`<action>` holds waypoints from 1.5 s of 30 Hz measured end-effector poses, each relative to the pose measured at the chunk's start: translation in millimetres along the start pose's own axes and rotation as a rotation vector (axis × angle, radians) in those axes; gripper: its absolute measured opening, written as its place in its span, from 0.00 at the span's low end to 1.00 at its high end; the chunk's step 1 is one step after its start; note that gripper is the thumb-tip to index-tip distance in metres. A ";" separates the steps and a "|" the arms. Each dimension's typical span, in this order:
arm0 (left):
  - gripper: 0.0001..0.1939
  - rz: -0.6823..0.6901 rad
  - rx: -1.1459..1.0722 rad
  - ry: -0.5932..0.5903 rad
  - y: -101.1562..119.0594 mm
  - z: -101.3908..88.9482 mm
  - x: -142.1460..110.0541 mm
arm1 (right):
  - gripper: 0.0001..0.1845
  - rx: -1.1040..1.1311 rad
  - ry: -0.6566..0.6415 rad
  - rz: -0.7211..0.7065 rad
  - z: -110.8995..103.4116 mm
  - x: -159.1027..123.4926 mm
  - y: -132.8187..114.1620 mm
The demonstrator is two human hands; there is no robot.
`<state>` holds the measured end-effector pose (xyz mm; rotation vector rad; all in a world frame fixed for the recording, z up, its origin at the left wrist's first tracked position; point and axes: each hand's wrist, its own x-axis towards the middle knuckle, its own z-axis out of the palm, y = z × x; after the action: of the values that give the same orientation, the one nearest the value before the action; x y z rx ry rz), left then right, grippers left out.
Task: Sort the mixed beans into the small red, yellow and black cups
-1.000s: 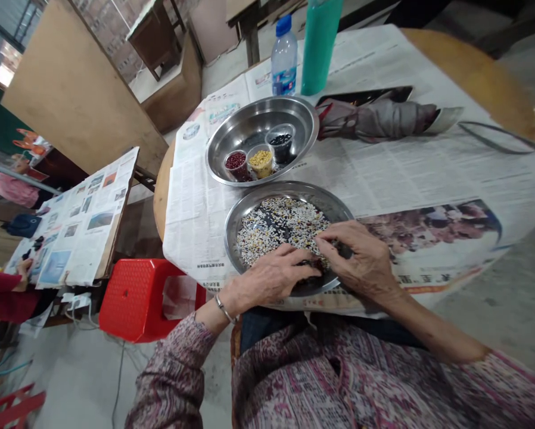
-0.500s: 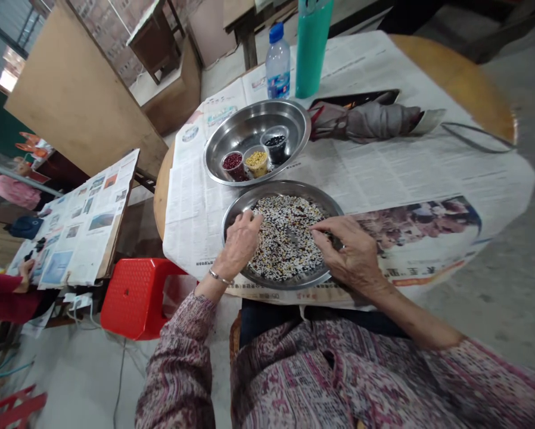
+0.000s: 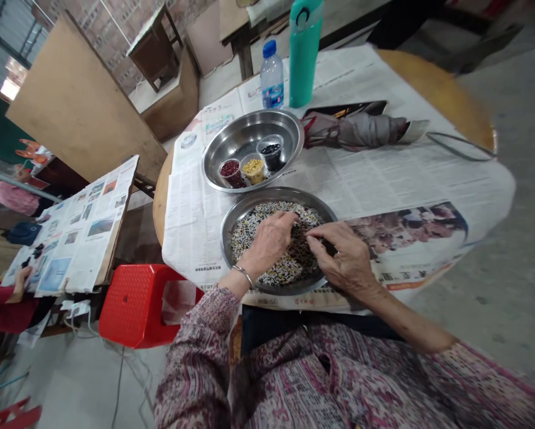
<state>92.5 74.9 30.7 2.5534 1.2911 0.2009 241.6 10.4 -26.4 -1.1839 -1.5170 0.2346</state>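
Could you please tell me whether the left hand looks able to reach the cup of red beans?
Probably yes: the left hand is at the near basin, and the cup of red beans stands just beyond in the far basin, with only rims between.

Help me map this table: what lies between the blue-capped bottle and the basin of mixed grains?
The head view shows a second steel basin between them, holding three small cups.
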 end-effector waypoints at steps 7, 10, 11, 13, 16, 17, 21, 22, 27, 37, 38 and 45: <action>0.23 -0.048 0.134 0.122 -10.0 -20.3 -10.5 | 0.05 0.014 -0.016 0.033 -3.2 3.1 -4.7; 0.48 0.040 0.157 0.010 -10.3 -18.3 -13.7 | 0.07 0.013 -0.002 0.042 -4.3 3.0 -5.6; 0.51 0.085 0.156 -0.029 -9.7 -15.4 -11.9 | 0.08 0.008 0.005 0.040 -4.6 2.9 -5.8; 0.51 0.164 0.149 -0.084 -7.5 -8.4 -5.3 | 0.11 0.000 0.012 0.039 -5.1 3.2 -6.5; 0.30 0.260 0.090 -0.130 -2.7 0.2 6.1 | 0.12 -0.010 0.005 0.040 -5.8 4.3 -7.9; 0.22 0.286 0.065 -0.149 -1.3 1.5 8.5 | 0.12 -0.013 0.001 0.039 -6.0 4.8 -8.4; 0.13 0.250 0.042 -0.191 -1.1 -3.5 1.4 | 0.11 -0.019 0.005 0.023 -7.1 6.4 -9.3; 0.13 0.201 0.054 -0.177 -3.1 -7.2 -5.0 | 0.11 -0.019 0.002 0.023 -7.3 6.5 -9.3; 0.09 -0.019 0.092 -0.017 -22.8 -28.4 -45.5 | 0.12 -0.003 -0.017 0.058 -6.8 5.4 -8.2; 0.38 -0.221 0.031 0.032 -12.0 -9.0 -29.9 | 0.12 0.008 -0.002 0.056 -5.3 4.9 -8.1; 0.32 -0.168 -0.014 0.000 -6.4 -6.5 -26.4 | 0.12 0.008 -0.004 0.055 -5.4 5.3 -8.5; 0.10 0.054 -0.109 -0.157 16.5 -19.0 -42.6 | 0.12 -0.010 -0.003 0.053 -5.6 6.2 -9.4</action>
<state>75.3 34.6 53.7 2.4599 1.1234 0.0774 242.2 8.2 -14.0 -1.2330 -1.4923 0.2647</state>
